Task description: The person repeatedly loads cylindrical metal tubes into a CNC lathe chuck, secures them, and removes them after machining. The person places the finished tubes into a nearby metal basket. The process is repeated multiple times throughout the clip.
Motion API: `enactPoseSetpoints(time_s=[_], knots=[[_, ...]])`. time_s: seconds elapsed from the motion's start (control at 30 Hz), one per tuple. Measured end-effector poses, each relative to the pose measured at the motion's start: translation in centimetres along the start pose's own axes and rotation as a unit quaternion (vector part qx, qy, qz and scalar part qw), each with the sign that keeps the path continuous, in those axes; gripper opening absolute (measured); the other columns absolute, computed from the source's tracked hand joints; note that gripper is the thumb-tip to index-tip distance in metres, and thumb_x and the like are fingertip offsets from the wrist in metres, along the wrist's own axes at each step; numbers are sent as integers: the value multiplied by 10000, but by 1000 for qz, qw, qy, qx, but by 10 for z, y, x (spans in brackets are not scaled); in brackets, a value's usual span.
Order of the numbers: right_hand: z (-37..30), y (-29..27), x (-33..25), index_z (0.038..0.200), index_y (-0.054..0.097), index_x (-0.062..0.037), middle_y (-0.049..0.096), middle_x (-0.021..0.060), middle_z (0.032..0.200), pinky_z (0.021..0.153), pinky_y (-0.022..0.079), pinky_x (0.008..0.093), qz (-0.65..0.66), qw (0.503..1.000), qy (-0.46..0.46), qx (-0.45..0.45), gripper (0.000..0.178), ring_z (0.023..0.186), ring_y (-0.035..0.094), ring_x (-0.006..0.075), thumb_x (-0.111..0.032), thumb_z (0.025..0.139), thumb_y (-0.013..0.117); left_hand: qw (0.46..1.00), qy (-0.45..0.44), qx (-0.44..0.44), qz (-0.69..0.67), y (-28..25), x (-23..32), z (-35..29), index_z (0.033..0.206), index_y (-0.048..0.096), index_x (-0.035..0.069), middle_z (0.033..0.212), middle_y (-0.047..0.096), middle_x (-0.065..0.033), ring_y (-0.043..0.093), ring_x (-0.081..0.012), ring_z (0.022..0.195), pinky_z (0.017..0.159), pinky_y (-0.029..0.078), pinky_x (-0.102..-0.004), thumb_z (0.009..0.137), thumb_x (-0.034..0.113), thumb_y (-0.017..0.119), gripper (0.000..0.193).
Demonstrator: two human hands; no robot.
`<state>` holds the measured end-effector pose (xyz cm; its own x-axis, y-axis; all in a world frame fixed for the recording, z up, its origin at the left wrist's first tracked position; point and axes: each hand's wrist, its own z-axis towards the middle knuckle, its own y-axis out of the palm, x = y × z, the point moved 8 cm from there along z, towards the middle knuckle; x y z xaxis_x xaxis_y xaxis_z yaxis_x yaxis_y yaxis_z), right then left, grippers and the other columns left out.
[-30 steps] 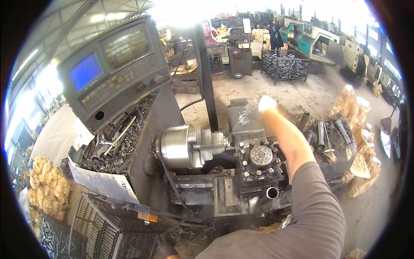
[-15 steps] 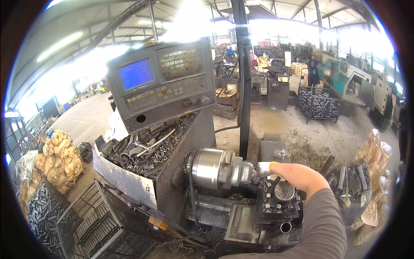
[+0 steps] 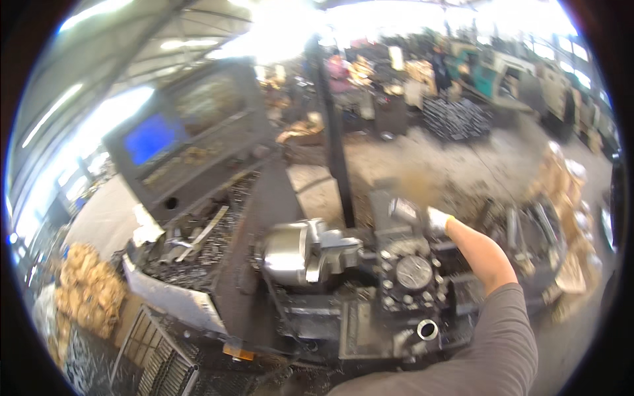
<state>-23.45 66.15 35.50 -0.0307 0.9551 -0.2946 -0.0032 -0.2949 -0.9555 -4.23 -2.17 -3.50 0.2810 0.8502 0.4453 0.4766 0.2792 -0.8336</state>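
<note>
My right hand [image 3: 437,222], in a white glove with a yellow cuff, is over the far side of the lathe's tool post [image 3: 412,272]. Its fingers are closed around one end of a short steel tube [image 3: 403,211], which points left and is smeared by motion. To the left, the shiny lathe chuck [image 3: 285,256] has its jaws [image 3: 340,249] facing the tool post, with nothing visible gripped in them. A hollow round tool holder [image 3: 427,329] sticks up on the near side of the tool post. My left hand is out of the picture.
A control panel with a blue screen [image 3: 150,138] stands at left above a tray of metal chips [image 3: 205,244]. A dark upright post [image 3: 333,138] rises behind the chuck. Tubular parts [image 3: 514,231] and brown sacks [image 3: 561,178] lie at right; a wire crate [image 3: 155,350] stands lower left.
My right hand has drawn away from the chuck jaws, moving right and farther back, with the steel tube in it. The whole view has tilted and shifted.
</note>
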Motion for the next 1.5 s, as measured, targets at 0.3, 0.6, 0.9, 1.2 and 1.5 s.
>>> enactPoseSetpoints(time_s=[0.3, 0.6, 0.9, 1.2, 1.5], knots=[[-373, -37, 19, 1173, 667, -11, 734, 82, 929, 749, 558, 352, 237, 865, 218, 385, 448, 799, 666, 182, -131, 763, 803, 996, 10, 82, -42, -92, 80, 1, 1093, 764, 80, 971, 756, -213, 734, -415, 899, 862, 583, -486, 970, 293, 688, 257], [-544, 83, -15, 1104, 761, -13, 786, 231, 1004, 834, 616, 414, 52, 792, 542, 274, 389, 901, 779, 387, -331, 880, 783, 862, 399, 306, -69, -392, 450, 83, 1181, 700, 45, 1120, 736, -199, 717, -395, 1026, 912, 561, -458, 926, 103, 699, 261], [-283, 32, -205, 1274, 606, -9, 735, 228, 1003, 654, 596, 491, 89, 996, 12, 15, 489, 822, 749, 398, -389, 972, 661, 843, 357, -12, 402, -269, 625, 410, 1504, 634, 182, 1525, 619, -105, 465, -286, 1498, 1252, 331, -407, 997, 491, 603, 595], [-258, -117, -195, 1201, 680, 4, 779, 189, 1090, 812, 657, 377, 359, 909, -146, 152, 509, 923, 796, 303, -280, 843, 903, 904, 370, 200, -80, -452, 598, 245, 1417, 672, 106, 1306, 752, -134, 715, -254, 1235, 1037, 547, -372, 1002, 382, 705, 500], [-26, -46, -95, 919, 817, -87, 799, 164, 905, 749, 642, 446, -208, 974, 41, -84, 235, 844, 791, 323, -236, 739, 789, 877, 11, 96, -471, -280, 281, 51, 1119, 736, -5, 971, 723, -64, 690, -165, 875, 812, 563, -312, 968, 88, 711, 180]])
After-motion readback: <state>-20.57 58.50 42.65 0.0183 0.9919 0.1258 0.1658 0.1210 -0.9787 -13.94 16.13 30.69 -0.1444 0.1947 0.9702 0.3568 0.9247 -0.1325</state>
